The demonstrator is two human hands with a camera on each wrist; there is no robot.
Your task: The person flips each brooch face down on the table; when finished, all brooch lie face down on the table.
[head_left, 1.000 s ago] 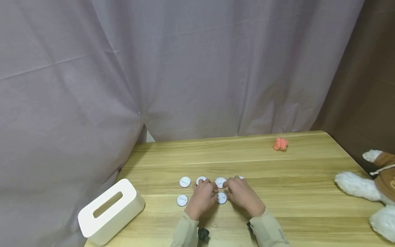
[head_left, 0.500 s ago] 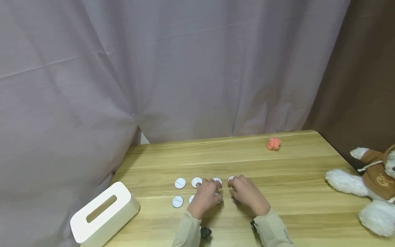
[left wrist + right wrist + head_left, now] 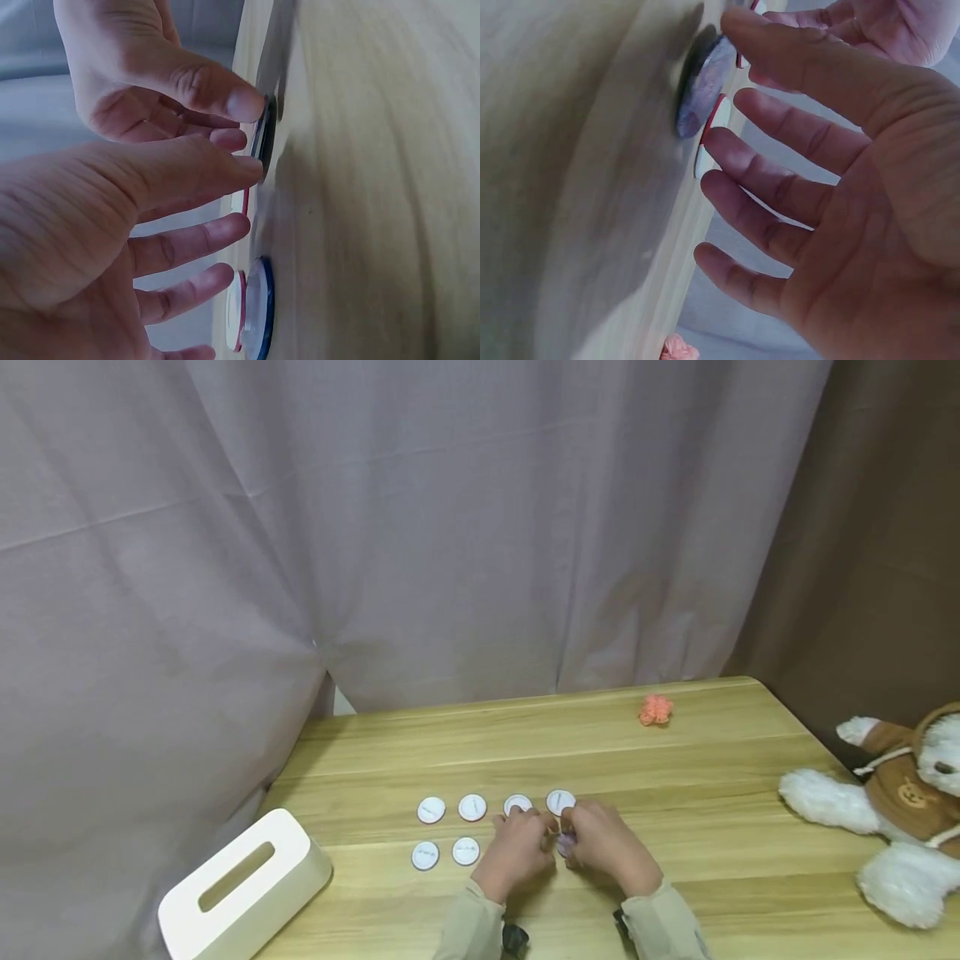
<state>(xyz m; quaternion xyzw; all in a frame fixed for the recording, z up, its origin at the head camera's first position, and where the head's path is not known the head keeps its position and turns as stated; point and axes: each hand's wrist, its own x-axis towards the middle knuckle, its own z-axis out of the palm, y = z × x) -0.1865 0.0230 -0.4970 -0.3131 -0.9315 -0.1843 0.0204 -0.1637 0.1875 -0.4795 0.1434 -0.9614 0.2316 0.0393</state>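
Observation:
Round pin badges lie in two rows on the wooden table, most with white, pinned backs up. One badge (image 3: 566,845), purplish on the face seen in the right wrist view, is tilted at the near right end. My right hand (image 3: 606,845) holds it at the edge, the thumb (image 3: 754,26) at its upper end. My left hand (image 3: 517,850) meets the same badge from the left; in the left wrist view its thumb (image 3: 236,171) touches the lower edge. The fingertips behind are partly hidden. Another badge (image 3: 561,802) lies just beyond the right hand.
A white tissue box (image 3: 247,885) stands at the left. Toward the back right lies a coral-coloured bundle (image 3: 656,710). A plush toy (image 3: 900,793) in a brown top sits at the right edge. Grey curtain (image 3: 450,527) hangs behind the table (image 3: 450,743).
Both hands have shifted right along the badges, uncovering several on the left. The near right badge now shows a purplish face between the hands. The head view has turned slightly right.

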